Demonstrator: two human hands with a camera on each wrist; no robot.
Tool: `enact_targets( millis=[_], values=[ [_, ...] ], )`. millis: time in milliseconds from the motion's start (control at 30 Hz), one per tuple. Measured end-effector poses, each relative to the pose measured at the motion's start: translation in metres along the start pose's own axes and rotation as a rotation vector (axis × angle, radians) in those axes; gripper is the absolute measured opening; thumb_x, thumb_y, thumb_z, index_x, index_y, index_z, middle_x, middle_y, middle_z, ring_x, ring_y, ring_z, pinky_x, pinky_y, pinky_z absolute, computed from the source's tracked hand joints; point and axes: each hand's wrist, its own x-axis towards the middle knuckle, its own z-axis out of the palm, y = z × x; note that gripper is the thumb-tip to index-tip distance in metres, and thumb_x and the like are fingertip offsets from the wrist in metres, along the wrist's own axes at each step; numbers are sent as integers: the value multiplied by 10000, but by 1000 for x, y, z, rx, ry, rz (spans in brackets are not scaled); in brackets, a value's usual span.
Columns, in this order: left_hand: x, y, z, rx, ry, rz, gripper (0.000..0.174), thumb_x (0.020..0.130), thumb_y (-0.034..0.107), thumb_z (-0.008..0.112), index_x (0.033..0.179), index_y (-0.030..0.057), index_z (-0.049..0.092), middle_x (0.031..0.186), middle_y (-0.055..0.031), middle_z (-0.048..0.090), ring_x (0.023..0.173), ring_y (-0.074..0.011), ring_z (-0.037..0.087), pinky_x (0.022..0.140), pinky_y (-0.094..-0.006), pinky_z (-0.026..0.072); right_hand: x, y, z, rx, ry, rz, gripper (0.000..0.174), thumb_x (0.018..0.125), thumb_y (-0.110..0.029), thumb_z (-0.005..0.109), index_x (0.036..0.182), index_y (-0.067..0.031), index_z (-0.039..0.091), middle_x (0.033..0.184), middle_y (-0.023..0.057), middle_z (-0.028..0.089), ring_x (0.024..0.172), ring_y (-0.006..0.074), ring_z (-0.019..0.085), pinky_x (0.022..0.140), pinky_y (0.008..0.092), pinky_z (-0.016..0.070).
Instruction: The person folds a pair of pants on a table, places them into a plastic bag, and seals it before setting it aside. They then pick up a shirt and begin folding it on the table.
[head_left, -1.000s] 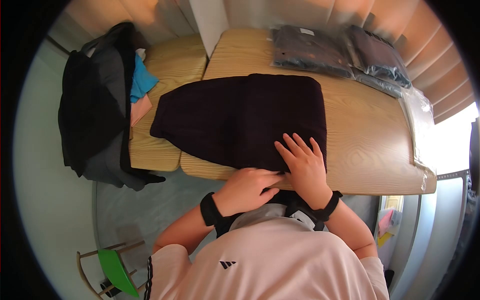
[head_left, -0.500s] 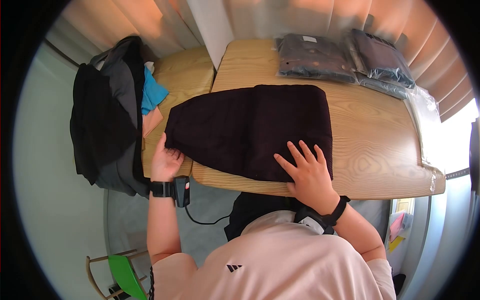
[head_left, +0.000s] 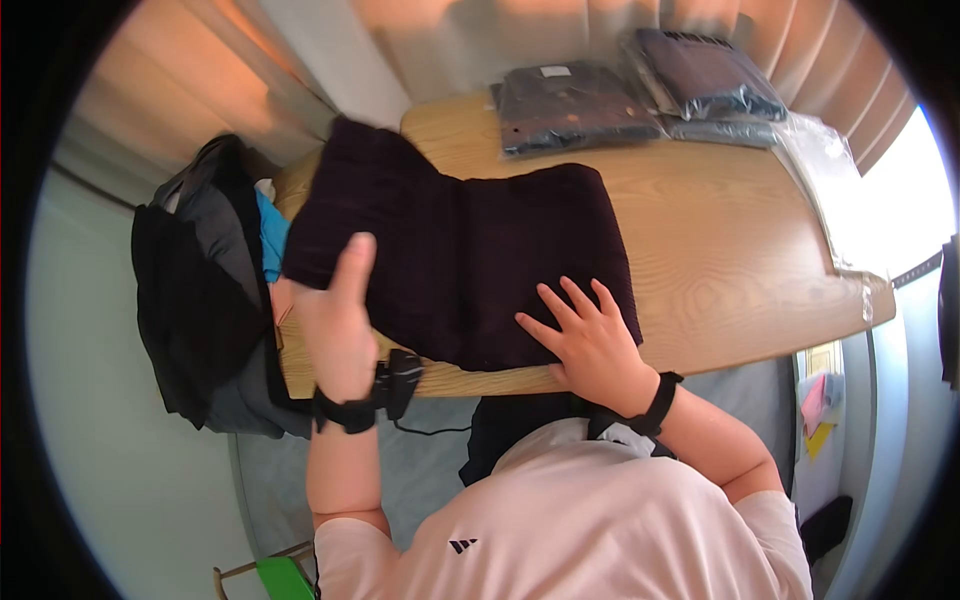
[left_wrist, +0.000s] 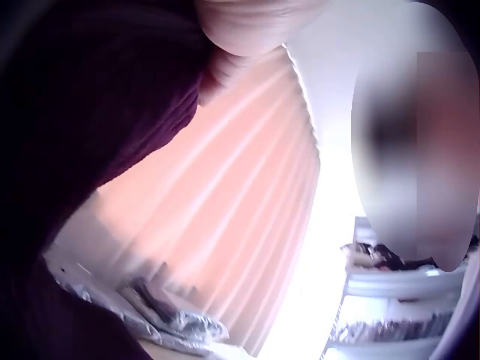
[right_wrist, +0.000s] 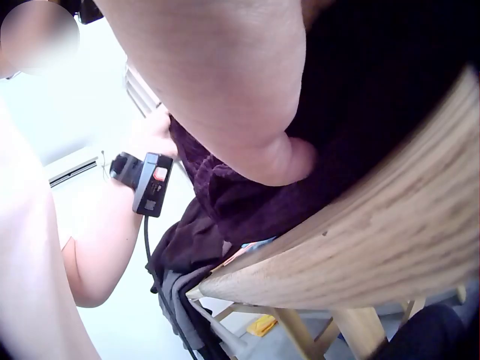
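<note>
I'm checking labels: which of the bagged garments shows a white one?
The leftmost bagged garment, on the wooden table; the bagged ones to its right show none.

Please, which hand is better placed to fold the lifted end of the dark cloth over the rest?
Probably the left hand: it grips the dark cloth at the raised end. The right hand lies spread on the flat part, away from that end.

Heaped at left: black and grey clothes (head_left: 195, 310) beside blue cloth (head_left: 272, 240). Near curtains (head_left: 800, 45): bagged dark garments (head_left: 575, 108). Lower left: green chair (head_left: 284, 578).
</note>
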Motion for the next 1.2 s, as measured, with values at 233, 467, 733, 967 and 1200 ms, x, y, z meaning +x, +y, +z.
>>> enact_targets(
  millis=[233, 467, 733, 967, 1200],
  values=[
    [-33, -34, 44, 821, -1067, 219, 755, 744, 223, 711, 1379, 65, 335, 1463, -165, 270, 1370, -298, 234, 1098, -473, 177, -2, 2, 3, 106, -135, 65, 536, 683, -297, 701, 1193, -196, 574, 1166, 113, 566, 1117, 295, 502, 1014, 505, 305],
    [-45, -51, 18, 948, -916, 212, 730, 746, 123, 667, 1388, 84, 322, 1480, -154, 229, 1347, -334, 261, 1086, -477, 219, -5, 5, 4, 54, 76, -31, 532, 657, -295, 727, 1157, -174, 588, 1071, 115, 589, 1029, 282, 535, 988, 495, 332],
    [-37, -70, 29, 952, -720, 273, 524, 730, -16, 629, 1216, -9, 431, 1257, -214, 475, 1149, -370, 472, 948, -394, 405, -1, 0, 3, 42, 21, 9, 582, 655, -267, 733, 1197, -165, 547, 1120, 126, 576, 1099, 313, 513, 996, 497, 325],
    [-32, -81, -5, 395, -343, -88, 328, 878, 34, 493, 1188, -51, 434, 1178, -180, 536, 1127, -268, 501, 972, -342, 363, 13, -12, 16, -71, 30, 198, 657, 665, -223, 741, 1268, -181, 483, 1341, 113, 461, 1246, 302, 424, 1030, 482, 284],
    [-45, -85, -28, -75, 71, -213, 539, 961, 118, 431, 1424, 1, 183, 1437, -127, 283, 1284, -222, 339, 1055, -330, 298, 11, 3, 7, 448, 292, 302, 555, 691, -5, 655, 1218, -113, 515, 1228, 126, 551, 1151, 306, 507, 971, 443, 375]
  ],
)
